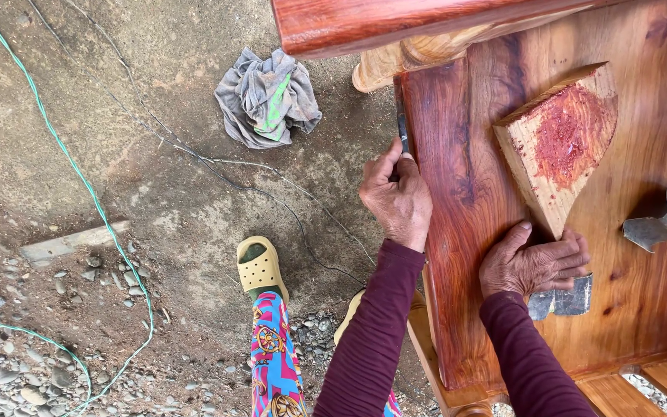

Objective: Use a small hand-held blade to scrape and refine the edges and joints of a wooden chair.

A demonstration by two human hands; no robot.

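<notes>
My left hand grips a thin dark tool, pressed against the left edge of a glossy red-brown wooden seat. My right hand rests flat on the seat, fingers over a grey piece of sandpaper. Just above that hand lies a wedge-shaped wood block with a smear of red paste on its top face.
Another curled scrap of sandpaper lies at the seat's right. On the dirt floor are a crumpled grey rag, a green cord, thin wires and gravel. My foot in a yellow clog stands beside the furniture.
</notes>
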